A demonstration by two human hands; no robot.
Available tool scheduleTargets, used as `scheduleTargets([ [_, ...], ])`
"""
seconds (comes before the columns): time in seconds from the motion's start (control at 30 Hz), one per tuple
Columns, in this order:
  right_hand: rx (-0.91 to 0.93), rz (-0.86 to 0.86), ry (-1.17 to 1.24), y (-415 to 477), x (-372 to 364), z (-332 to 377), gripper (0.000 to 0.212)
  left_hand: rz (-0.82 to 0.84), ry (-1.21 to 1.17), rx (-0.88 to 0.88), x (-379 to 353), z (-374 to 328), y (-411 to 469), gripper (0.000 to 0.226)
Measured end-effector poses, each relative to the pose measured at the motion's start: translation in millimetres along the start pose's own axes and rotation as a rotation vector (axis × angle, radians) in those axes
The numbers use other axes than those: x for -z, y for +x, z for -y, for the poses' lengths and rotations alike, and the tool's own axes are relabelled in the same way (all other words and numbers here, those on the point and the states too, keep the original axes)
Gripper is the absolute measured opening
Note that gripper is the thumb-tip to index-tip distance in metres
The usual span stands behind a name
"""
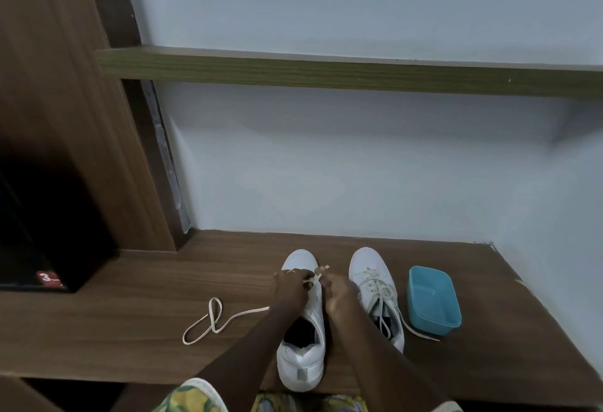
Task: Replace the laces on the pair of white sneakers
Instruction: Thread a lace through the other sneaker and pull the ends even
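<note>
From where I stand there is one view, straight down onto a wooden desk (130, 330) against a pale wall. Two white sneakers sit side by side, toes toward the wall. One sneaker (303, 366) is at 6 o'clock on the desk with its eyelets mostly bare, and the laced sneaker (368, 268) is just beside it at its 3 o'clock. Both hands are over the front of the bare one. The left hand (292, 287) has its fingers curled and pinches a short strip of lace (311, 280). The right hand (339, 290) pinches the other end of that strip, fingertips raised toward 12 o'clock. One loose lace (248, 312) lies looped on the desk at 9 o'clock from the hands, and its end runs under the left forearm. I cannot tell whether it joins the pinched strip. One blue tub (437, 323) stands at 3 o'clock, near the laced sneaker, and one shelf (326, 73) crosses the wall at 12 o'clock.
</note>
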State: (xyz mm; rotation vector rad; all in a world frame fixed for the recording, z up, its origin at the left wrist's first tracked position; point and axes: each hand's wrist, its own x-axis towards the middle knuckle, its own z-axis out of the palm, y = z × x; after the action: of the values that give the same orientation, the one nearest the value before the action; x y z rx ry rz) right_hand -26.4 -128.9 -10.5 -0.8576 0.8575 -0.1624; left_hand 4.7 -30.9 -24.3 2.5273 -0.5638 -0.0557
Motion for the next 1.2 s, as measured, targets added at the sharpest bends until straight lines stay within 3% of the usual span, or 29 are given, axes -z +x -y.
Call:
scheduleTargets([
  [0.07, 0.023, 0.011, 0.035, -6, -2, 6, 0.015, -0.005, -0.041, 0.0, -3, -6, 4, 0.019],
  [0.3, 0.099, 0.004, 0.069, -18, -4, 30, 0.016, -0.07, -0.451, 0.107, -1, -23, 12, 0.015],
  [0.6, 0.135, 0.096, -0.008, -29, -8, 84, 0.027, -0.003, -0.161, 0.097, 0, -20, 1, 0.018],
  [0.73, 0.213, 0.078, 0.079, -36, -5, 111, 0.021, 0.169, 0.062, 0.08, 0, -21, -3, 0.009],
  [0.83, 0.283, 0.107, 0.007, -42, -7, 123, 0.029, 0.312, 0.095, 0.125, 4, -27, -3, 0.021],
  [0.9, 0.319, 0.093, -0.022, -48, -10, 123, 0.032, 0.34, 0.13, 0.058, 13, -40, -1, 0.032],
  [0.93, 0.329, 0.078, -0.032, -52, -11, 122, 0.032, 0.321, 0.054, 0.027, 19, -49, 0, 0.038],
  [1.0, 0.335, 0.075, -0.07, -59, -13, 117, 0.028, 0.256, -0.359, 0.017, 32, -67, 4, 0.043],
  [1.07, 0.295, 0.097, -0.101, -67, -13, 111, 0.022, 0.155, -0.77, 0.026, 41, -82, 4, 0.032],
  [1.2, 0.264, 0.132, -0.099, -70, -13, 106, 0.014, -0.027, -0.907, 0.091, 40, -88, 2, 0.013],
])
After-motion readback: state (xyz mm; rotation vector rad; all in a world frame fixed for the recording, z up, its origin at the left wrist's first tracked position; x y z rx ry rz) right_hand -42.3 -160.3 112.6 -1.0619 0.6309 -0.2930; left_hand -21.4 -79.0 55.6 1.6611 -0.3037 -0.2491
